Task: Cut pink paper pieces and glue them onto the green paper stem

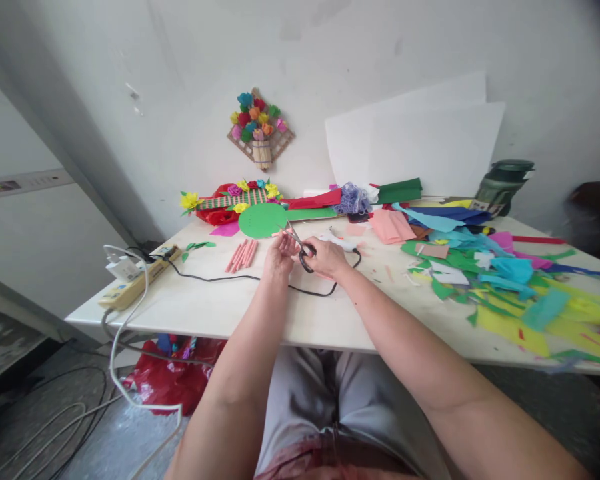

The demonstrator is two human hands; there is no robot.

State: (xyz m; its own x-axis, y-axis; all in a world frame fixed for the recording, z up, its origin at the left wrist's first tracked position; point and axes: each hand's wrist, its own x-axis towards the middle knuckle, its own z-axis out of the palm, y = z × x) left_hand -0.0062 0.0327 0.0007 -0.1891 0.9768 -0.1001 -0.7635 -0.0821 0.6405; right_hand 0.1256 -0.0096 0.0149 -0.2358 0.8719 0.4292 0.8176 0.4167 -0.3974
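Observation:
My right hand [327, 258] grips a pair of scissors [307, 259] by the black handles, and the blades point up and to the left. My left hand [281, 252] is closed just beside the blades, its fingers pinching a small pink paper roll [281, 233], mostly hidden by the fingers. To the left of that hand lies a small pile of pink paper rolls [241, 256] on the white table. Behind both hands rests a green round-ended cardboard shape [263, 221]. A white glue gun [339, 241] with a black cord lies just past my right hand.
Coloured paper scraps [510, 280] cover the table's right side, with a dark green bottle [505, 185] behind. A power strip [140, 277] sits at the left edge, and a black cord [215, 278] crosses the table. Paper flowers [243, 190] stand at the back.

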